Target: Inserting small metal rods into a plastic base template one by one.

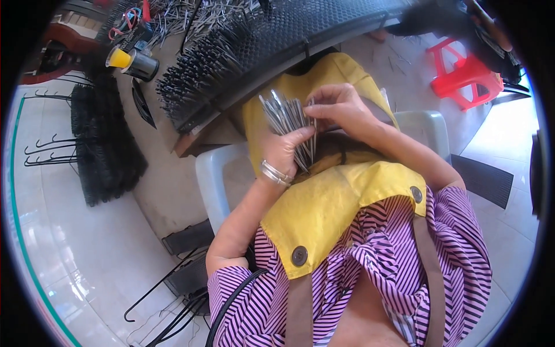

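Note:
A bundle of thin grey metal rods [282,114] with narrow ends stands slanted over my lap. My left hand [283,149] is wrapped round its lower part, thumb across the front. On the bundle's right side my right hand [342,109] pinches a single metal rod [313,133] between thumb and fingertips, close beside the rest. Part of the left fingers is hidden behind the bundle. Below both hands lies my yellow apron [315,194].
A black perforated work surface [283,43] carries a dense stack of dark rods [199,75] and loose grey rods [179,20]. At left stand a dark tin [141,65], a yellow cup [118,58] and black bristly pieces with hooks [101,139]. A red stool [471,81] is far right.

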Motion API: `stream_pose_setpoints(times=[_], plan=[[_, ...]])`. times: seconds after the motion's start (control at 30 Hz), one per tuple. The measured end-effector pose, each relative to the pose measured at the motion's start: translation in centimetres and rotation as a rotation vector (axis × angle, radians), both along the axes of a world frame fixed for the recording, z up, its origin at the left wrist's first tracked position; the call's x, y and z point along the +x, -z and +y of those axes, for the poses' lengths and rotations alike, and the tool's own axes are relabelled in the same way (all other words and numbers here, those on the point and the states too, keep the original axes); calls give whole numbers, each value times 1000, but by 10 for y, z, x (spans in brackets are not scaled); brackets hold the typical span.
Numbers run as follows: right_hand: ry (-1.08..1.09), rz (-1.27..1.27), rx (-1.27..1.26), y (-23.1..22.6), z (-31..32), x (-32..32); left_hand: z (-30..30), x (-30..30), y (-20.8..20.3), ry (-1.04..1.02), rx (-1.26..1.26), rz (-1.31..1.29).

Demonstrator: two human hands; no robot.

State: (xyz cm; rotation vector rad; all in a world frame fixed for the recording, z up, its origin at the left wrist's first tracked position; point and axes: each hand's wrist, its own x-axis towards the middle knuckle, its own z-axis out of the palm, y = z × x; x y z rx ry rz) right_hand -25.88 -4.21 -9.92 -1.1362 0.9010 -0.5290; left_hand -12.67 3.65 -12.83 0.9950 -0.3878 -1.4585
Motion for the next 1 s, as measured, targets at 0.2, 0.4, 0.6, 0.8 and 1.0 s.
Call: stream_pose_setpoints(times=[0.2,0.4,0.6,0.8,1.0], plan=[[51,-50,100,-4,-4,-4,2,-2,0,-49,100,34],[214,-243,-187,-13,-57,-15,2,6,1,-73,118,66],[305,-296,-483,-40,-93,20,-1,28,-9,-87,81,118],[288,-403,-571,-36,-131,74,11,46,-8,-204,31,253],[224,-274,-832,-28,-149,99,14,44,4,-65,41,214]])
